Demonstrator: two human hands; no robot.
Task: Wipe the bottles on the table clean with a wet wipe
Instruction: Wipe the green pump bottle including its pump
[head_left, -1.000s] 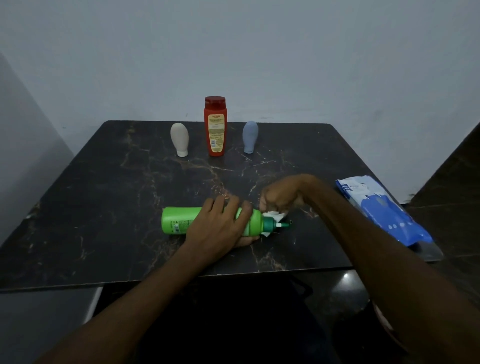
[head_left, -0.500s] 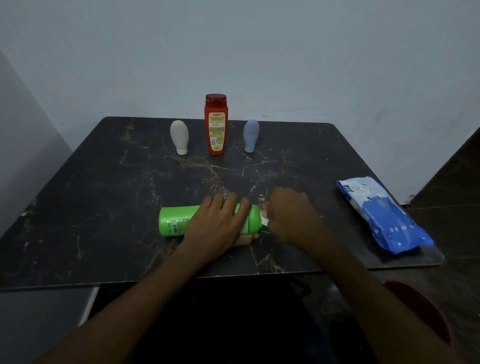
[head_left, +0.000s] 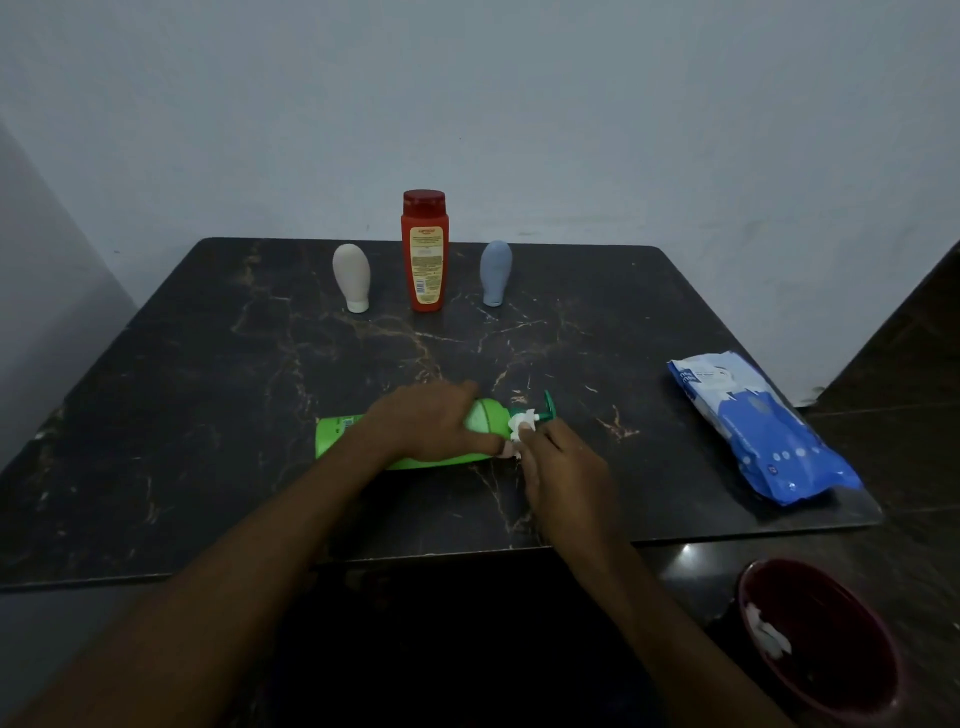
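A green pump bottle (head_left: 337, 434) lies on its side near the front of the dark marble table (head_left: 208, 405), pump head pointing right. My left hand (head_left: 434, 426) grips its body from above. My right hand (head_left: 563, 467) pinches a white wet wipe (head_left: 519, 423) against the bottle's neck, just below the dark green pump. At the table's back stand a cream bottle (head_left: 352, 278), a red bottle (head_left: 424, 249) and a blue-grey bottle (head_left: 495, 271), all upright and untouched.
A blue and white pack of wet wipes (head_left: 758, 431) lies at the table's right edge. Below the front right corner sits a dark red bin (head_left: 826, 644) with a used white wipe inside. A pale wall rises behind the table.
My right hand moved from behind the pump to its near side, still holding the wipe. The bottle has rolled, so the pump spout now points away from me. My left hand stays on the bottle.
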